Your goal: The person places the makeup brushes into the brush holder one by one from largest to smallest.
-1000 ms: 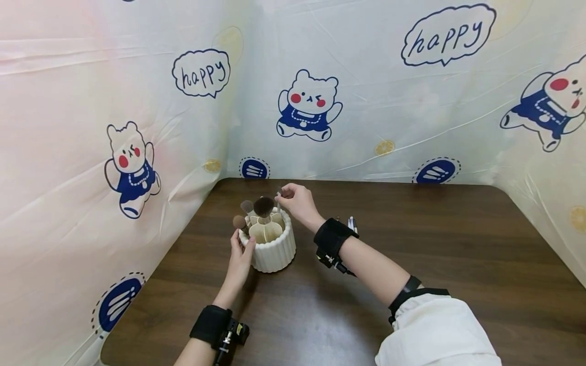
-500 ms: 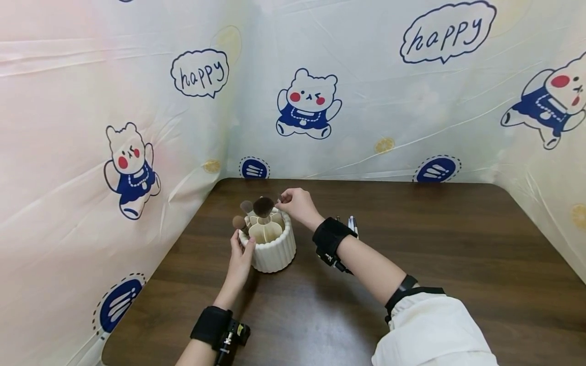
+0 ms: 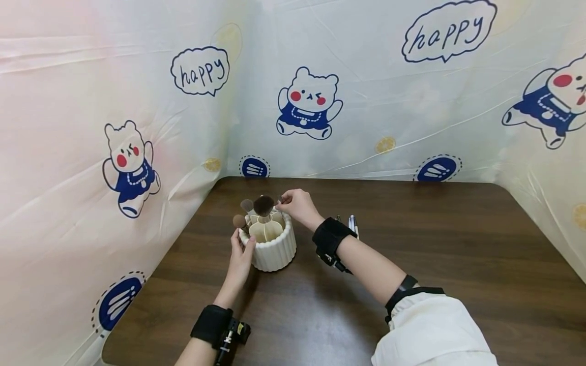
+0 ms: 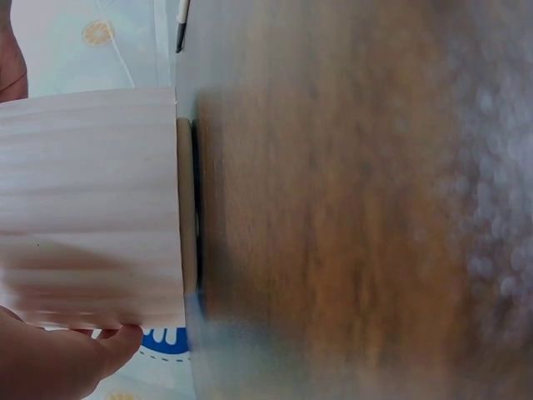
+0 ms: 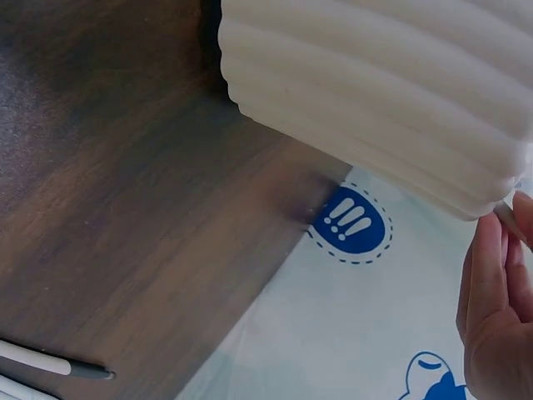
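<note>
A white ribbed brush holder (image 3: 276, 253) with cream dividers stands on the table. Makeup brushes rise out of it: a big dark one (image 3: 263, 205), a greyish one (image 3: 247, 205) and a brown one (image 3: 239, 221). My left hand (image 3: 240, 260) grips the holder's near left side, thumb on the front wall. At the far right rim my right hand (image 3: 299, 207) pinches a slim stick (image 5: 505, 217) with a greyish end. Fingers and holder hide most of the stick, so I cannot tell what kind it is.
Slim white sticks with dark tips (image 3: 353, 223), pen-like, lie on the table to the right, beyond my right wrist. The brown wooden table (image 3: 448, 254) ends at a printed cloth backdrop (image 3: 375, 101) behind and at both sides.
My right hand has sunk slightly toward the holder's rim, lowering the slim stick, and then stayed nearly still. My left hand and the holder have kept their place.
</note>
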